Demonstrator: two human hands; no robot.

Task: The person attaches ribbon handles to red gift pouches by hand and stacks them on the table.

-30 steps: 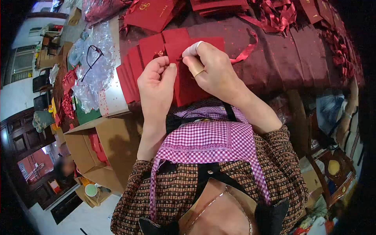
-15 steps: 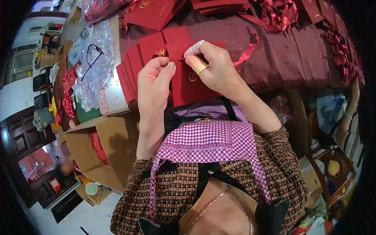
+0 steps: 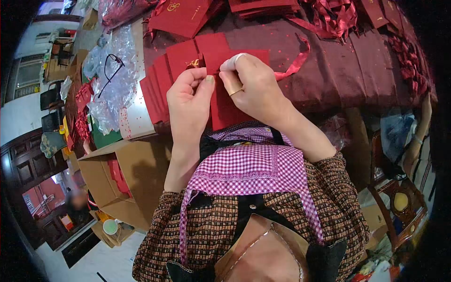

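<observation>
Both hands work close together over a red card or bag with a gold emblem, at the near edge of the cloth-covered table. My left hand is closed, thumb against fingertips, at its left part; what it pinches is too small to name. My right hand, a ring and pale wraps on its fingers, pinches at the middle of the red piece; its fingers hide what they hold. A red ribbon extends to the right from beneath my right hand. More red pieces lie fanned out at the left.
Stacked red bags and a ribbon pile lie at the back. Glasses rest on clear plastic at left. An open cardboard box stands below. Another person's arm shows at far right.
My right hand has rotated slightly, and its fingertips have shifted a little. The emblem between my hands, visible half a second ago, is now covered. My left hand has edged slightly right.
</observation>
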